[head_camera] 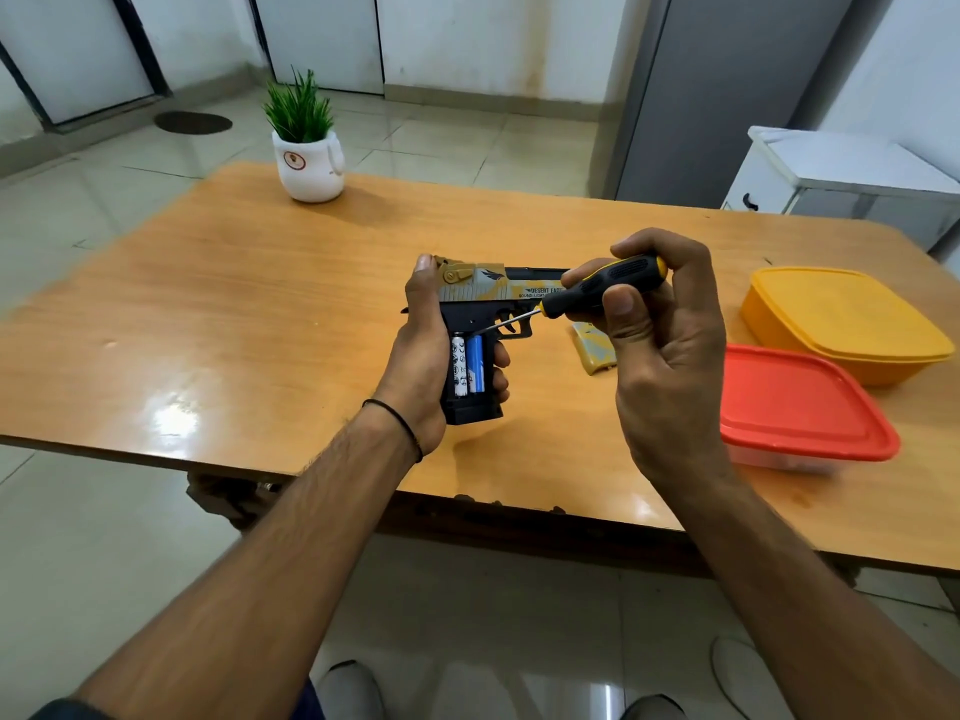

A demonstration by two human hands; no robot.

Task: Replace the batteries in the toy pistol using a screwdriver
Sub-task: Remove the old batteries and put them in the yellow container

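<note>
Your right hand (660, 330) clenches the screwdriver (597, 291), tip at 2 upright batteries (468, 365); left hand (426, 350) grasps the toy pistol (483, 298).

A black-and-tan plastic toy pistol (480, 296) is held above the table, grip compartment open, showing one white and one blue battery (475, 364). A black-handled, yellow-capped screwdriver (597, 289) has its tip at the batteries' top.

Left hand (423, 350) wraps the toy pistol (483, 304) by its grip, barrel pointing right, held above the wooden table (234, 304). Grip compartment open — two batteries (467, 364) seated side by side, one white, one blue. Right hand (660, 345) pinches the screwdriver (582, 296); tip meets the blue battery's top. Loose cover (595, 350) lies on the table beside the right hand.
</note>
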